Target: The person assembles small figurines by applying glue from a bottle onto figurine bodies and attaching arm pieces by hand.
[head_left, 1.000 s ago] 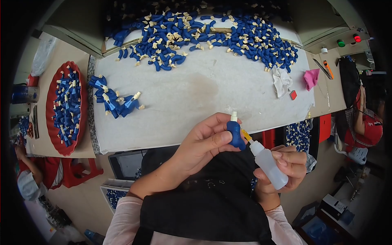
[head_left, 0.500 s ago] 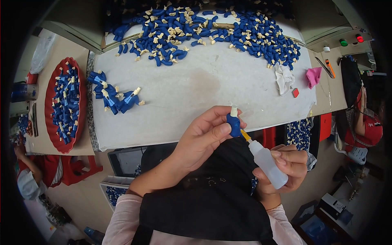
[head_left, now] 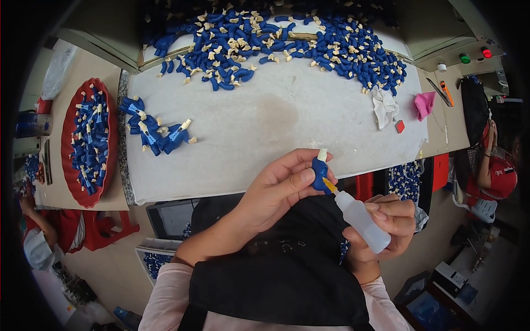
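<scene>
Between the thumb and fingers of my left hand (head_left: 284, 182) is a small blue figurine torso (head_left: 320, 175) with a cream neck piece sticking up. My right hand (head_left: 386, 226) is wrapped round a white squeeze bottle (head_left: 361, 220). The bottle's amber nozzle touches the lower right side of the torso. Both hands are over my lap, just off the near table edge. Several assembled blue torsos (head_left: 160, 134) with cream hands lie at the table's left. Heaps of blue arm pieces with cream hands (head_left: 353, 49) cover the far side.
A red scalloped tray (head_left: 66, 149) full of blue torsos stands on the left. At right lie a white cloth (head_left: 383, 107), a pink cloth (head_left: 423, 105), a small red block (head_left: 400, 126) and an orange cutter (head_left: 446, 92). Other people sit at both sides.
The torso in my left hand has dropped slightly and tilted toward the right. The bottle's nozzle now meets its side at a slightly different spot.
</scene>
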Demonstrator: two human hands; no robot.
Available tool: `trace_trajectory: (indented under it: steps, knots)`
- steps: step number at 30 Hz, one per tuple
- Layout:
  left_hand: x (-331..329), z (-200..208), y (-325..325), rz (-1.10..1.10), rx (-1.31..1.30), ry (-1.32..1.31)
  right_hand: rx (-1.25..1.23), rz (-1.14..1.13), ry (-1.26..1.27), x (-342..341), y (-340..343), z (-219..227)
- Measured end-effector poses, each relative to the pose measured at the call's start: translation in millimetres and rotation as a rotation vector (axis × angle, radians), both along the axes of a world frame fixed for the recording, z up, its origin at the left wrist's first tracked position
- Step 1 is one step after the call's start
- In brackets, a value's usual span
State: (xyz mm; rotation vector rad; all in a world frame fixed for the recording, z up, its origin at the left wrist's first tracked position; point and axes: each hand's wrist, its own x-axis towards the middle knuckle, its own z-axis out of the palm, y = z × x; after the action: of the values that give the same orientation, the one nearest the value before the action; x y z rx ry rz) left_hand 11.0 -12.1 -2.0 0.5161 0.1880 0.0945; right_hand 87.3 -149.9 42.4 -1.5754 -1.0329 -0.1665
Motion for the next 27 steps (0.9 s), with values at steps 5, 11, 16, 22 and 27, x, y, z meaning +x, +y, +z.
trace_trajectory:
  steps: [5,11,16,22,27]
  knots:
    - [-0.1,0.9,-0.7,-0.018,0.014,0.049,-0.004,0.000,-0.007,0.5,-0.5,-0.1]
    - [-1.0,-5.4,0.9,-0.068,-0.034,0.041,0.015,-0.007,-0.007,1.9,0.2,-3.0]
    - [-0.5,-2.7,0.2,-0.069,-0.041,0.047,0.013,0.066,0.002,5.0,-2.8,0.2]
    - [-1.1,-5.0,0.8,-0.071,-0.041,0.050,0.017,0.059,-0.001,5.7,-2.4,-1.6]
    - [-1.0,-2.7,1.0,-0.044,-0.027,0.071,0.025,0.071,-0.002,5.1,-5.5,-1.2]
